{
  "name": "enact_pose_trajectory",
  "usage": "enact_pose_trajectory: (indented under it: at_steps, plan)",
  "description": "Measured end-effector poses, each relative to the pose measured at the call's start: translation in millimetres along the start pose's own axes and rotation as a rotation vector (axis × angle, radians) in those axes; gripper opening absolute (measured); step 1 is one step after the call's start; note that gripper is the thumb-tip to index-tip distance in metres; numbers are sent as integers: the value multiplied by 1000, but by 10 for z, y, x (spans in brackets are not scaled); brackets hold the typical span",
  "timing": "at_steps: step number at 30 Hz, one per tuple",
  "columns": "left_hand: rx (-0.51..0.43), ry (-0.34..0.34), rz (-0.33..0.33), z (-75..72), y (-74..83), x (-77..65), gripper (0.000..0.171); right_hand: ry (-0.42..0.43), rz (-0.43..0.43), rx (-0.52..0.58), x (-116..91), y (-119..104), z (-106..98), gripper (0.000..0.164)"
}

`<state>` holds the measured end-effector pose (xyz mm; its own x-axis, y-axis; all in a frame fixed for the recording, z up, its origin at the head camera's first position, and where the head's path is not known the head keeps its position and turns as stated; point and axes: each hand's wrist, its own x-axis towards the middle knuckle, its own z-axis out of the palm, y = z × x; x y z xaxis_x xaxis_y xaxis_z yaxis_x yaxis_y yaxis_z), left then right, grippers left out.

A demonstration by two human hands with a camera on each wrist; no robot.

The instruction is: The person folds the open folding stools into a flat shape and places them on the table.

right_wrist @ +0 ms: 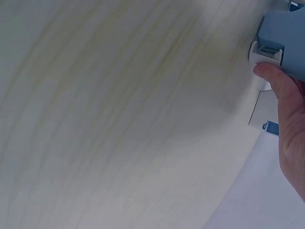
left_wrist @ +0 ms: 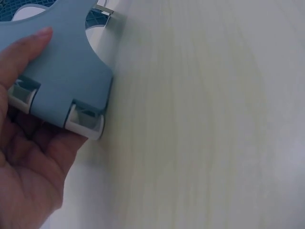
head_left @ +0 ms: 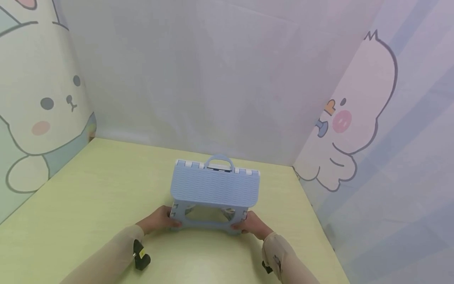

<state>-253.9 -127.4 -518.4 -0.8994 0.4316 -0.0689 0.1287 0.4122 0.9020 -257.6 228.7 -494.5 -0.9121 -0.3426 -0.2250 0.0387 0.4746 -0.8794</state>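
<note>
A light blue and white folding step stool (head_left: 214, 185) stands unfolded on the table, its woven-textured top tilted toward me and its carry handle (head_left: 220, 157) arched at the far edge. My left hand (head_left: 158, 220) grips the left side of its near leg panel, thumb over the front face. In the left wrist view, that thumb lies on the blue leg panel (left_wrist: 71, 71) with the other fingers behind the white hinge pieces. On the opposite side my right hand (head_left: 256, 225) holds the panel's right edge. The right wrist view shows its thumb (right_wrist: 269, 72) against a white hinge piece (right_wrist: 264, 55).
The stool is on a pale yellow table (head_left: 106, 189). Behind it hangs a plain light curtain (head_left: 191, 79). Cartoon-printed side panels show a rabbit (head_left: 39, 79) at left and a white chick (head_left: 369, 86) at right. A black device (head_left: 141, 258) is strapped at the left wrist.
</note>
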Motion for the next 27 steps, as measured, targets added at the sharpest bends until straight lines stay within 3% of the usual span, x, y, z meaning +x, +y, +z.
enact_pose_trajectory:
  at_steps: [17,23,27]
  plan:
    - [12,14,-29,20,7,-23,46,2,14,-4,-27,-3,31,58]
    - [20,41,-28,11,10,-23,43,25,-18,-13,-32,8,34,50]
    - [14,45,7,9,-7,-15,42,59,-42,-31,-52,3,15,40]
